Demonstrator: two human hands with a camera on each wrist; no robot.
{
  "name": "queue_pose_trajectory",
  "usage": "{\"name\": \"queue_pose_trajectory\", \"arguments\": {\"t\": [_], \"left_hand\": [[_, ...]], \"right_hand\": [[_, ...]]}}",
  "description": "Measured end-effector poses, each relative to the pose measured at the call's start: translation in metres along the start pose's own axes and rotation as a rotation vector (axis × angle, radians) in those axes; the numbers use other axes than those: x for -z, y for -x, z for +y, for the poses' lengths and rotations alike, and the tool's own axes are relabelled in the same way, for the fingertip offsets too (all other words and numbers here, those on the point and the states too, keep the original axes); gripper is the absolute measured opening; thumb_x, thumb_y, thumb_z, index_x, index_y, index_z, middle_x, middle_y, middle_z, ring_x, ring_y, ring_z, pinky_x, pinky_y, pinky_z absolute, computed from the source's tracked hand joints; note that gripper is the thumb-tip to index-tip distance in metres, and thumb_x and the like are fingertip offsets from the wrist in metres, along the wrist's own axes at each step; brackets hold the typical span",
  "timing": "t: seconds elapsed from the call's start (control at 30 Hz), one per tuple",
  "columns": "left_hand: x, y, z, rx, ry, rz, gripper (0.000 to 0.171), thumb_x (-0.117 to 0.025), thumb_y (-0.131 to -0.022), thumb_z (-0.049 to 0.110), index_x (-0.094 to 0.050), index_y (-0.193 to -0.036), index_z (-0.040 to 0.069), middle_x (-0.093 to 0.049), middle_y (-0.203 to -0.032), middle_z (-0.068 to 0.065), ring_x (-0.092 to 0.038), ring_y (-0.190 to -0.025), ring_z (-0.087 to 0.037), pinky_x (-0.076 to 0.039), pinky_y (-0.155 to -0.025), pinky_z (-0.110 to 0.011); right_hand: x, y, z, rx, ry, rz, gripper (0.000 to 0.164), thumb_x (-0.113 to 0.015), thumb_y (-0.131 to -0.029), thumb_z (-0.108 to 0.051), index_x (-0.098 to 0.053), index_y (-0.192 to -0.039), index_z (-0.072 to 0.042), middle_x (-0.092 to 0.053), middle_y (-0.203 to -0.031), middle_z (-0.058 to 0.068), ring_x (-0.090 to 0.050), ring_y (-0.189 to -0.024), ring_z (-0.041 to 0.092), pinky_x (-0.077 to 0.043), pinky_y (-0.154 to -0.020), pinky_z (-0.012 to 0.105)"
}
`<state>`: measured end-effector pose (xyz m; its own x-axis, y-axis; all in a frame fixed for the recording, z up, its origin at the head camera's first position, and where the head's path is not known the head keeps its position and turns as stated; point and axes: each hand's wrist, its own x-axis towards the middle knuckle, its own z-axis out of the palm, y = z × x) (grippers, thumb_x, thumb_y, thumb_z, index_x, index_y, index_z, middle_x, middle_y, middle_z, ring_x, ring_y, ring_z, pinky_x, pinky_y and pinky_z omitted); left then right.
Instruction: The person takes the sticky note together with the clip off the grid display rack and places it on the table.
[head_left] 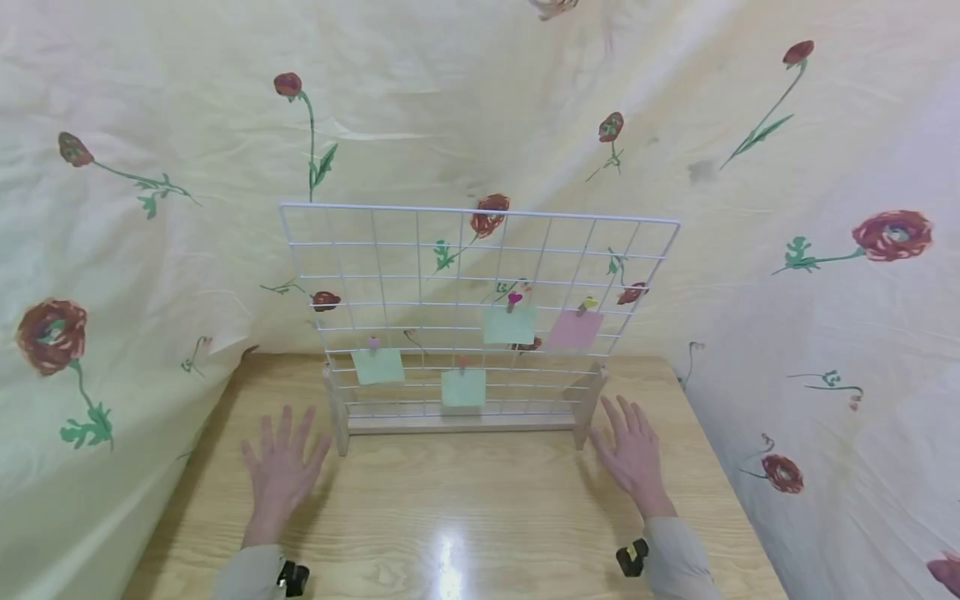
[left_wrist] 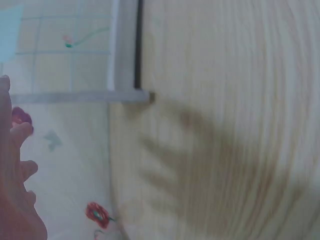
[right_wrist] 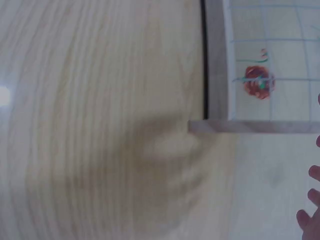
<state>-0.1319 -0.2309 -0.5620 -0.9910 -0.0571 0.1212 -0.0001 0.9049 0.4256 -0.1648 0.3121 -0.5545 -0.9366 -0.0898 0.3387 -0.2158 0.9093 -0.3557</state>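
Note:
A white wire grid rack (head_left: 438,275) stands upright in a wooden base (head_left: 461,423) on the table. Small clips pin three pale green notes, including a right-hand upper green note (head_left: 509,325), a left green note (head_left: 378,367) and a lower green note (head_left: 463,389), plus one pink note (head_left: 576,330). The left hand (head_left: 281,467) is spread with straight fingers beside the base's left foot, holding nothing. On the other side, the right hand (head_left: 632,450) extends its fingers close to the right foot, also with nothing in it. Each hand casts a shadow on the wood in its wrist view.
The light wood table (head_left: 457,492) carries the rack near its back edge. A cream cloth with printed red flowers (head_left: 487,215) hangs behind and along both sides. Black wrist cameras, such as the right wrist camera (head_left: 632,557), sit at the sleeves.

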Motion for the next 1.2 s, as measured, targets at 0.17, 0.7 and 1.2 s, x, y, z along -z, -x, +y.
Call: {"name": "queue_pose_trajectory", "arguments": {"t": [0.17,0.7,1.2], "left_hand": [[-0.003,-0.002,0.02,-0.016,0.046,0.043,0.061,-0.041,-0.101,0.046,-0.032,-0.15,0.011,-0.016,-0.155,-0.026,-0.002,-0.141,-0.049,0.012,-0.104,-0.071],[0.005,-0.01,0.072,-0.169,0.301,0.214,0.049,-0.049,-0.101,0.03,-0.043,-0.142,0.006,-0.042,-0.142,-0.025,-0.036,-0.129,-0.046,-0.019,-0.105,-0.069],[0.007,-0.026,0.119,-0.307,0.446,0.223,0.048,-0.051,-0.1,0.027,-0.043,-0.144,0.011,-0.049,-0.141,-0.016,-0.045,-0.127,-0.04,-0.035,-0.1,-0.065]], "right_hand": [[0.004,-0.013,-0.013,0.099,-0.068,0.165,0.051,-0.062,-0.09,-0.022,-0.05,-0.134,0.002,-0.046,-0.133,0.028,-0.039,-0.123,0.048,-0.032,-0.097,0.067],[0.026,-0.051,-0.073,0.258,-0.224,0.348,0.044,-0.06,-0.089,-0.014,-0.056,-0.13,0.001,-0.055,-0.122,0.028,-0.052,-0.1,0.042,-0.039,-0.086,0.059],[0.033,-0.085,-0.124,0.436,-0.297,0.481,0.038,-0.057,-0.092,-0.018,-0.061,-0.123,0.004,-0.058,-0.116,0.024,-0.054,-0.096,0.041,-0.042,-0.076,0.053]]}}
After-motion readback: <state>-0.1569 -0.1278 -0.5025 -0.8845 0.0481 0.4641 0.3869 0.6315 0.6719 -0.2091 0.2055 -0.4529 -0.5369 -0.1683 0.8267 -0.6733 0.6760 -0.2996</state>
